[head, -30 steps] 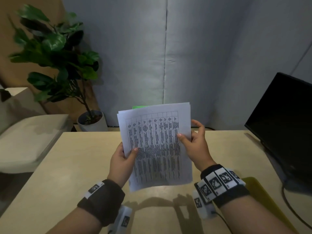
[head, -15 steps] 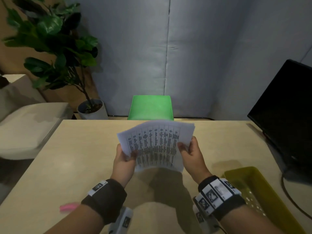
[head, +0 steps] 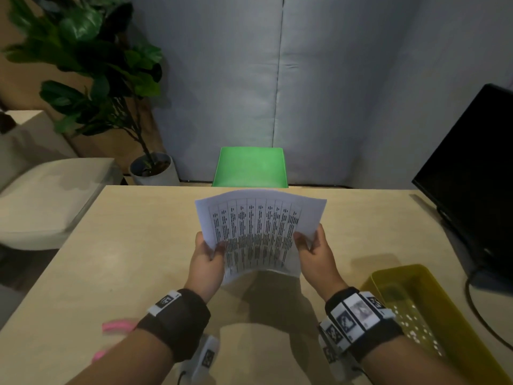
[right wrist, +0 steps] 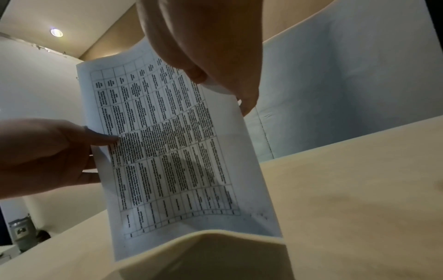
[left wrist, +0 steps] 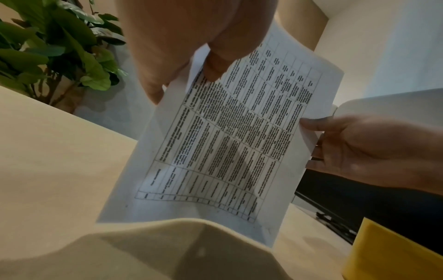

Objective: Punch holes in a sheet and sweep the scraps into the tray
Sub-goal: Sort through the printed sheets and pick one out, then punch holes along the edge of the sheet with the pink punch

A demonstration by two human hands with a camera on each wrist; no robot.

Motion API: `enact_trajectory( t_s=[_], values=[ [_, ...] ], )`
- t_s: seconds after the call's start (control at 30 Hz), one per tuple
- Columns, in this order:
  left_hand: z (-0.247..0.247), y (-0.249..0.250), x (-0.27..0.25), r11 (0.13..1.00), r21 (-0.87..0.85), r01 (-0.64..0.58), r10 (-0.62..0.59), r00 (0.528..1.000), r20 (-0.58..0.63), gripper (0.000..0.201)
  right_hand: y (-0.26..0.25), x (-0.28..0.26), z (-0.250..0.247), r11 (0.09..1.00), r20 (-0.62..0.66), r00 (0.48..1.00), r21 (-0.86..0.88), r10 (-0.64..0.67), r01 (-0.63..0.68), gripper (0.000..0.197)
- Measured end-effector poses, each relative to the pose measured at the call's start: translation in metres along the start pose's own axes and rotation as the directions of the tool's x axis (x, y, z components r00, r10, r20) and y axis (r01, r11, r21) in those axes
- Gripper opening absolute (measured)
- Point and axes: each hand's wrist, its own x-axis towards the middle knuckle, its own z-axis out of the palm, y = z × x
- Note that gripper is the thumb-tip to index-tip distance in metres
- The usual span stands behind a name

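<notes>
A white sheet [head: 258, 232] printed with a table hangs above the middle of the wooden table [head: 125, 245], bowed between both hands. My left hand [head: 209, 252] pinches its left edge, thumb on the printed side; the same sheet [left wrist: 227, 142] and left hand [left wrist: 191, 62] fill the left wrist view. My right hand [head: 308, 245] pinches the right edge; in the right wrist view the sheet [right wrist: 172, 151] arches under the right hand [right wrist: 215, 75]. A yellow tray [head: 460, 307] with several white scraps inside stands at the right front.
A pink object [head: 118, 326] lies partly hidden behind my left forearm. A black monitor [head: 477, 173] stands at the right, its cable trailing past the tray. A green chair [head: 251, 168], a potted plant [head: 97, 73] and a beige seat [head: 50, 195] lie beyond the table.
The sheet has come down from upright at chest height to low over the table, tilted flatter and bowed. The view tipped down, bringing the tray and the pink object into sight.
</notes>
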Motion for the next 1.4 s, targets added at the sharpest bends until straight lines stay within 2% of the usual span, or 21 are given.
enact_trajectory(
  t_s=[0.17,0.37,0.57,0.67,0.9,1.0,1.07,1.2,1.27,1.33,1.4],
  values=[
    [0.002,-0.003,-0.002,1.000,0.001,0.022,-0.022,1.000,0.010,0.020,0.003,-0.001,-0.001,0.999,-0.003,1.000,-0.033,-0.002,0.001,0.025],
    [-0.004,-0.002,0.001,1.000,-0.001,0.016,-0.016,1.000,0.026,0.014,0.002,-0.001,0.001,0.996,0.013,0.999,-0.091,0.029,-0.028,0.034],
    [-0.020,0.009,0.007,0.995,0.038,-0.097,0.099,0.993,-0.060,0.010,-0.003,0.002,0.008,0.996,0.050,0.998,-0.089,0.035,-0.031,0.033],
    [-0.031,0.011,0.009,0.992,0.068,-0.110,0.117,0.988,-0.105,0.004,-0.004,0.003,0.018,0.995,0.071,0.997,-0.100,0.037,-0.030,0.030],
    [-0.073,0.008,0.013,0.991,0.074,-0.109,0.120,0.978,-0.169,0.004,-0.013,0.004,0.056,0.995,0.126,0.992,-0.101,0.030,-0.018,0.022],
    [-0.096,0.012,0.018,0.989,0.082,-0.119,0.134,0.969,-0.207,0.015,-0.013,0.006,0.074,0.987,0.151,0.987,-0.160,0.047,-0.022,0.017],
    [-0.114,0.014,0.021,0.987,0.090,-0.133,0.151,0.960,-0.236,0.019,-0.014,0.006,0.089,0.976,0.172,0.983,-0.219,0.061,-0.022,0.025],
    [-0.145,0.015,0.027,0.987,0.071,-0.143,0.157,0.947,-0.281,0.005,-0.005,0.005,0.119,0.905,0.184,0.977,-0.426,0.104,-0.017,0.061],
    [-0.160,0.016,0.030,0.988,0.059,-0.141,0.153,0.942,-0.298,0.003,0.001,0.004,0.134,0.859,0.212,0.972,-0.511,0.106,0.018,0.072],
    [-0.174,0.017,0.033,0.988,0.058,-0.140,0.151,0.938,-0.311,0.003,0.006,0.003,0.149,0.798,0.295,0.951,-0.593,0.091,0.108,0.067],
    [-0.189,0.015,0.033,0.990,0.055,-0.130,0.141,0.940,-0.311,0.004,0.011,-0.001,0.166,0.714,0.409,0.904,-0.669,0.121,0.207,0.059]
  ],
)
